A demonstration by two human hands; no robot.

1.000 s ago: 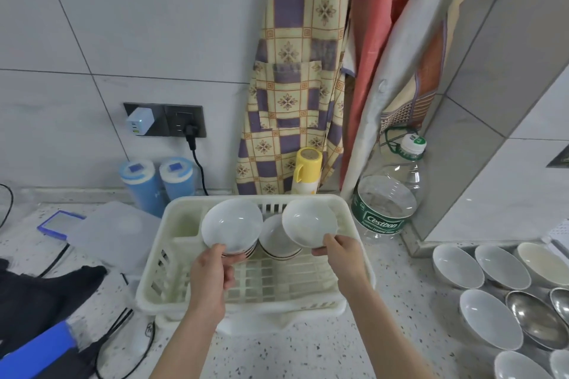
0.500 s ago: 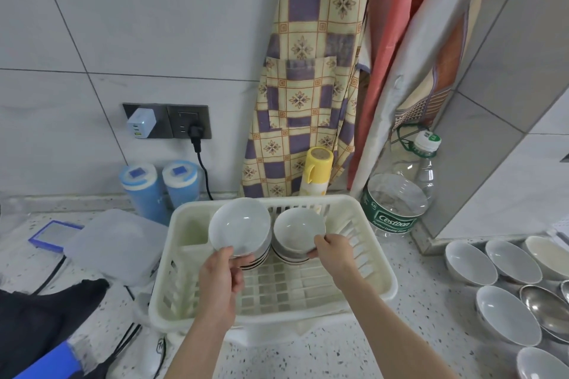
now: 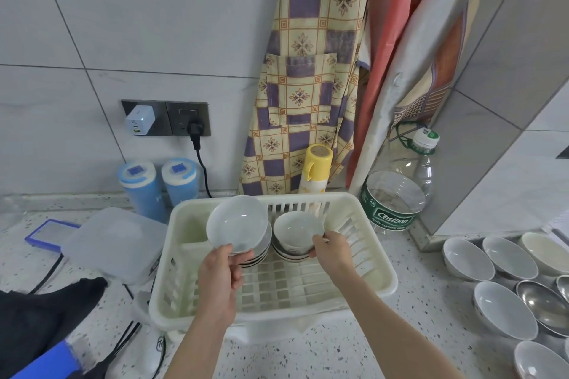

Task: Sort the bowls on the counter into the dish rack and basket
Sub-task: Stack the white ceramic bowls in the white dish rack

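A cream plastic dish rack (image 3: 374, 278) stands on the speckled counter in front of me. Two stacks of white bowls sit at its back. My left hand (image 3: 220, 277) pinches the near rim of a white bowl (image 3: 237, 223), tilted up over the left stack (image 3: 260, 252). My right hand (image 3: 332, 249) grips the right rim of another white bowl (image 3: 297, 229), which sits level on top of the right stack (image 3: 291, 252). More white bowls (image 3: 468, 258) and a steel bowl (image 3: 543, 301) lie on the counter at the far right.
Behind the rack stand a yellow spray can (image 3: 317, 169), two blue canisters (image 3: 160, 184) and a large water bottle (image 3: 397, 194). A translucent lidded box (image 3: 114, 237) sits left of the rack. Cables and dark cloth (image 3: 46, 314) lie at the lower left.
My right hand has lowered its bowl from tilted in the air onto the right stack. The left hand's bowl has stayed tilted above the left stack.
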